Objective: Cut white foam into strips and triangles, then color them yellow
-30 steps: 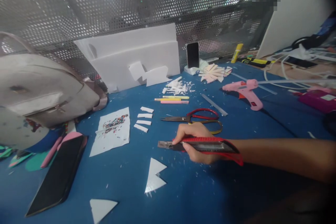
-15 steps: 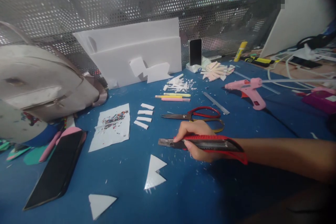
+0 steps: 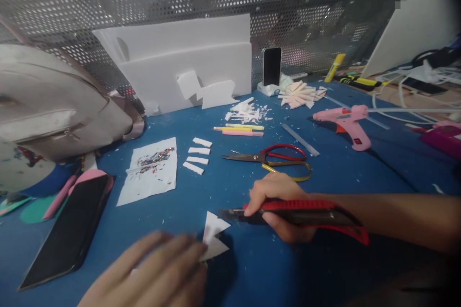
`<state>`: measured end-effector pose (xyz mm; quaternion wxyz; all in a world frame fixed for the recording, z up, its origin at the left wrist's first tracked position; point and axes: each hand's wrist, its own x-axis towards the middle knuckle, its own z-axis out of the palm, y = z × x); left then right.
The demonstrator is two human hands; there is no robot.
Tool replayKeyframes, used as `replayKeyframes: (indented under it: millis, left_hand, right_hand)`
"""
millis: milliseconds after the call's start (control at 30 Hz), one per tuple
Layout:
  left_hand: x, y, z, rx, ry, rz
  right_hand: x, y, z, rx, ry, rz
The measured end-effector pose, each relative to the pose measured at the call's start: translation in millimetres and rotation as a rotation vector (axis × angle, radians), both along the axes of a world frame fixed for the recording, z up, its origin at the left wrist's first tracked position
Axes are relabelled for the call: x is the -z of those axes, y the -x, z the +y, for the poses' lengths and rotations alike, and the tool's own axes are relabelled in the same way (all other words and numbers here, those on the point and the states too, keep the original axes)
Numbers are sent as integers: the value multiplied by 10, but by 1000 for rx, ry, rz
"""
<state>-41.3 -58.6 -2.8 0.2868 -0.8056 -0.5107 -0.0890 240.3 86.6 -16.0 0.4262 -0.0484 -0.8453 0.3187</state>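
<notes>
Under everything, with twelve o'clock at the far side, lies a blue table [image 3: 216,187]; a pale bag [image 3: 82,105] sits at nine and white boards [image 3: 154,62] lean at eleven. What's changed is the left hand [image 3: 158,273], which has just come in at seven, fingers stretched out and loosely side by side, blurred. So both hands are now about the white piece [image 3: 213,224], though I can't tell if the left one touches it. The right hand [image 3: 275,186], at five, pinches a red and black cutter [image 3: 313,213] between thumb and fingers, blade end right by the piece's upper part; contact isn't clear. Scissors [image 3: 245,157] lie near the middle. The piece itself is at six, flat on the table, with two points towards three and a notch between, its lower left hidden by fingertips
</notes>
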Motion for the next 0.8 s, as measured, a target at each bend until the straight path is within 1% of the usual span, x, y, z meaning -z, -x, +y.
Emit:
replayKeyframes:
  millis: [67, 100, 133, 167, 200, 300, 400, 467, 567, 667, 800]
  left_hand:
    - [-120, -16, 198, 256, 264, -39]
    - [-178, -20, 289, 352, 399, -62]
    - [-226, -21, 370, 404, 525, -99]
    - [-262, -21, 438, 434, 595, -112]
    - [-282, -22, 491, 429, 638, -140]
    - [-263, -36, 581, 423, 720, -236]
    - [-184, -76, 600, 421, 689, -270]
    - [-128, -105, 586, 435, 611, -250]
    - [-52, -131, 540, 414, 496, -257]
    - [16, -132, 494, 407, 443, -295]
    - [84, -112, 469, 424, 417, -318]
  right_hand:
    - [25, 3, -58, -24, 14, 0]
    - [37, 3, -84, -39, 27, -12]
    - [46, 3, -108, -59, 44, -24]
    - [49, 3, -126, -81, 61, -38]
    - [45, 3, -141, -91, 69, -54]
    - [-7, 10, -158, -88, 18, -102]
    - [-76, 28, -146, -94, -54, -130]
    - [-100, 40, -126, -104, -76, -133]
    - [-95, 48, -100, -123, -98, -141]
    - [-73, 53, -107, -123, -75, -158]
    - [-89, 54, -130, -112, 3, -224]
